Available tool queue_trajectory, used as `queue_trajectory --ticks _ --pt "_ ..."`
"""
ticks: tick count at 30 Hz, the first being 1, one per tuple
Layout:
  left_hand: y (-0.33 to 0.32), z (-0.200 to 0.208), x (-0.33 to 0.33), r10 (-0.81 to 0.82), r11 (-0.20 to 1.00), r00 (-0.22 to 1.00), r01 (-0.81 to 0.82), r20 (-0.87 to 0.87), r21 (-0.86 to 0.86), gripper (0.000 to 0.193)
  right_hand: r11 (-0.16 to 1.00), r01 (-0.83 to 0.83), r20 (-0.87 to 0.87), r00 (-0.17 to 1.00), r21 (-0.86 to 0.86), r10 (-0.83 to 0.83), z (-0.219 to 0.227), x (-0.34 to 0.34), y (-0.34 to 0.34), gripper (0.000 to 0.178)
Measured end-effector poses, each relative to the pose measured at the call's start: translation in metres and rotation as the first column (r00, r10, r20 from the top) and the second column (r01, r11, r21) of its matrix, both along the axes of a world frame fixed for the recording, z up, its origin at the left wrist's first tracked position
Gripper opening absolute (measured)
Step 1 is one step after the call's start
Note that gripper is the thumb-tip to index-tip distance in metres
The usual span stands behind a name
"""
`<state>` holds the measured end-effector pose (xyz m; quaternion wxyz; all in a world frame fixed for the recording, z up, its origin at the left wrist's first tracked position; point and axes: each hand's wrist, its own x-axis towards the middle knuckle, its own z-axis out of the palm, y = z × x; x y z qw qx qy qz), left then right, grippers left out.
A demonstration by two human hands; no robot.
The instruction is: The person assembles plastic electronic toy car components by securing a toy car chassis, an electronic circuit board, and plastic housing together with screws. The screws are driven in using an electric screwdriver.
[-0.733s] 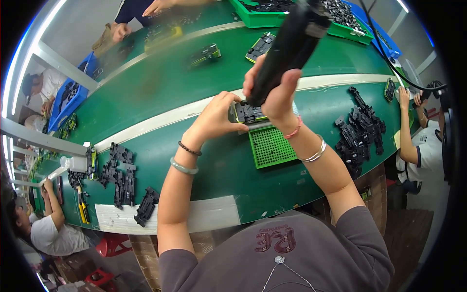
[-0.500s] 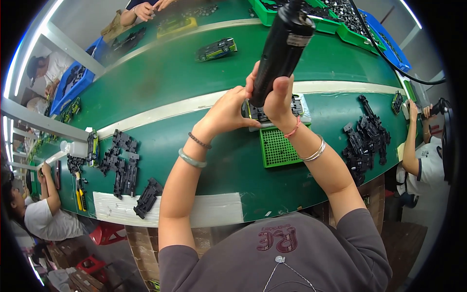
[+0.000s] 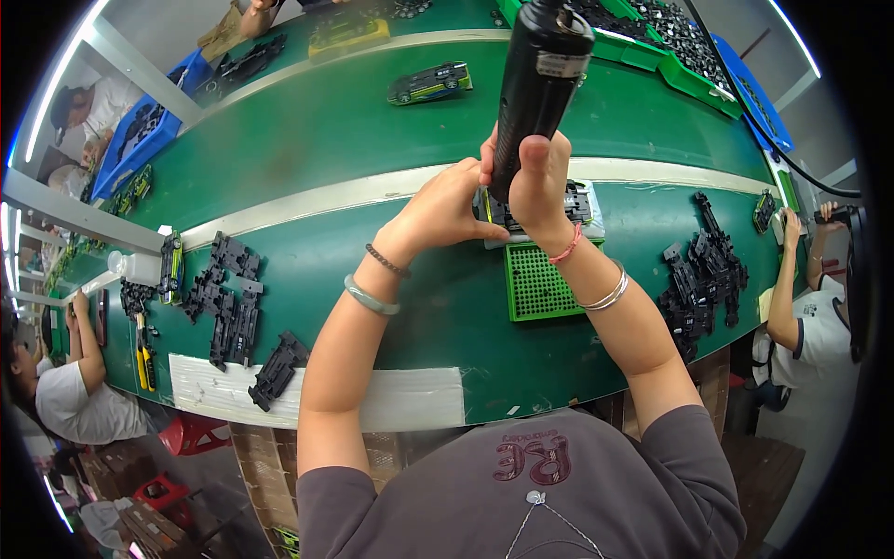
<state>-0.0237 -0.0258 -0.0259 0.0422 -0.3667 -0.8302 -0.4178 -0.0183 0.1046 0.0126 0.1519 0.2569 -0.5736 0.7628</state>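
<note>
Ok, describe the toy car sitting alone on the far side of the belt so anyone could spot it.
Start at the long green conveyor table. Beyond its pale stripe, up and left of the black power screwdriver in the right hand, lies the toy car. It is finished, green and black, unlike the bare black chassis parts nearer.

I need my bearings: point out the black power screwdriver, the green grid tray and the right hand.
black power screwdriver (image 3: 538, 74), head view, on the middle of its barrel.
green grid tray (image 3: 538, 284), head view, on its bare mesh centre.
right hand (image 3: 535, 182), head view, on the hand's back.
</note>
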Motion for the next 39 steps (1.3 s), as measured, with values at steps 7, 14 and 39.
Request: queue_trajectory --ticks 7,14,39 --pt "-0.001 -0.006 0.001 0.016 1.0 1.0 -0.016 0.024 -0.019 0.059 1.0 -0.026 0.032 0.999 -0.002 0.026 -0.003 0.0 -0.001 0.064" --pt "-0.001 -0.008 -0.002 0.002 1.0 0.999 -0.002 0.051 0.004 0.061 1.0 0.005 -0.078 0.997 0.03 -0.003 -0.005 0.002 -0.004 0.061" --pt "0.001 0.005 0.009 0.012 1.0 0.997 -0.013 -0.079 -0.02 0.061 0.999 0.014 0.043 0.999 -0.045 -0.012 0.016 0.001 0.012 0.075"
